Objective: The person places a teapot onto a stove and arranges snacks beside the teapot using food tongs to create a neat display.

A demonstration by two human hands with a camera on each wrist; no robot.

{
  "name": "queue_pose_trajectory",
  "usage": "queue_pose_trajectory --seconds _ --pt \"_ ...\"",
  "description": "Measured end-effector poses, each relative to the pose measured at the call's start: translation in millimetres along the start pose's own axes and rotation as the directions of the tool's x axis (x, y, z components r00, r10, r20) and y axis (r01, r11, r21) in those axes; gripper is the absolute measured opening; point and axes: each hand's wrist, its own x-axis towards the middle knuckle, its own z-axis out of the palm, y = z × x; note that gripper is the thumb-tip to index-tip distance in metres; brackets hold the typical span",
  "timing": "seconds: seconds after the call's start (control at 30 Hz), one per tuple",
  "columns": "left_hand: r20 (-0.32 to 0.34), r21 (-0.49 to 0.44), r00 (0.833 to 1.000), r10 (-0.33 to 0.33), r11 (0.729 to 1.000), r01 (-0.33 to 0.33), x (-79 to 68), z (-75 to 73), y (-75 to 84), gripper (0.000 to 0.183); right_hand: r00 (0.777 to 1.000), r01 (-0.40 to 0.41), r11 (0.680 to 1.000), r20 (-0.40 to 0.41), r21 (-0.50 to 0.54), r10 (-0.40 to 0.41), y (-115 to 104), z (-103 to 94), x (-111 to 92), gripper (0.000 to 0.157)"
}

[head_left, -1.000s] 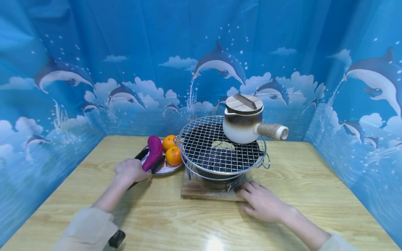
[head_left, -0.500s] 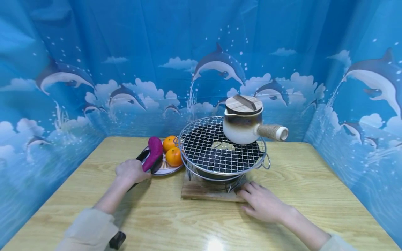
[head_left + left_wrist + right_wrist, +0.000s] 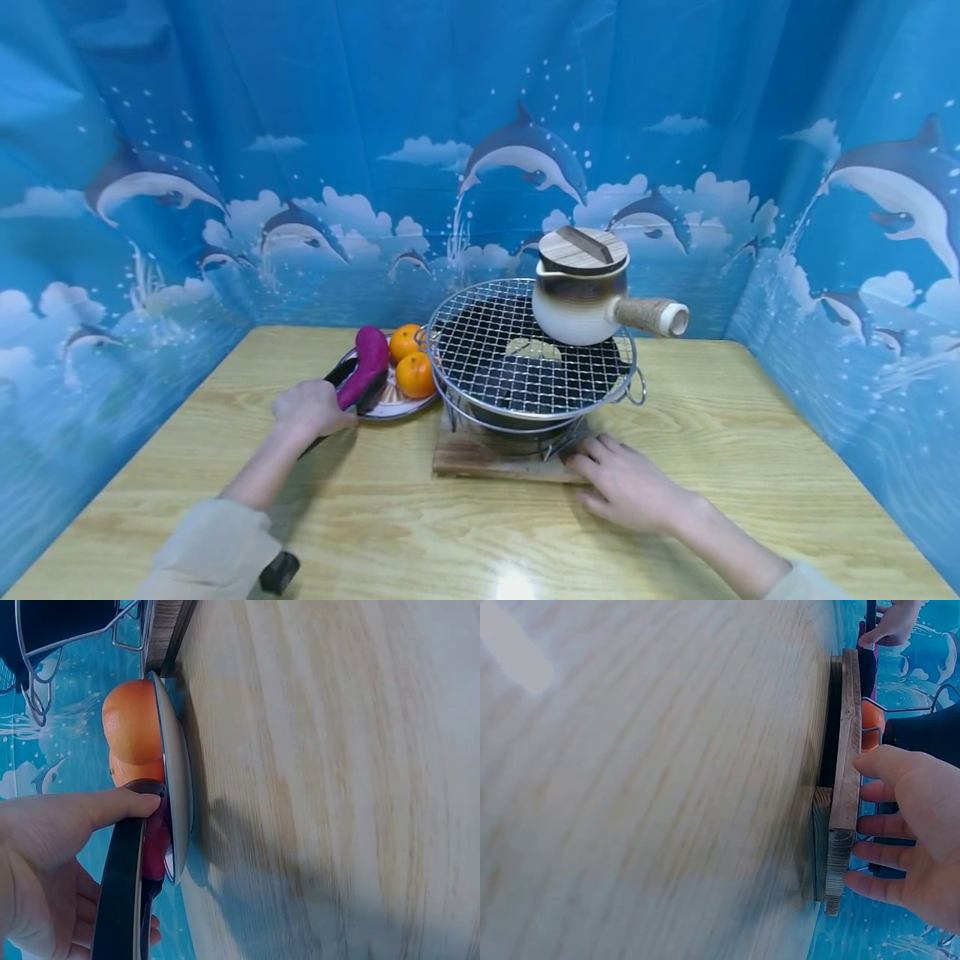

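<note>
Gripping black tongs with the left hand, to the left of the wire grill; from the left wrist, showing a thumb laid against one arm and fingers curled behind, barely readable from the head. Resting the right hand, fingers loosely extended and holding nothing, on the front right of the wooden board under the grill. Seen only from the right wrist: fingertips meeting the board's upper face, plus a wooden foot beneath. Between the tong arms, left of the grill: a purple vegetable, mostly visible from the head, largely covered from the left wrist. Impossible to tell whether touching the plate below. On that plate, closer to the grill: two oranges. Shown by the head view alone: a lidded pot standing on the grill's right rear, rope-wrapped handle pointing right. Behind the grill: a blue dolphin curtain.
</note>
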Motion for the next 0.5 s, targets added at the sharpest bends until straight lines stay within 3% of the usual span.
queue_pose_trajectory --seconds 0.5 --pt "-0.001 0.028 1.0 -0.01 1.0 0.01 2.6 -0.8 -3.2 0.048 1.0 0.006 1.0 -0.021 0.002 -0.006 2.9 3.5 0.0 0.032"
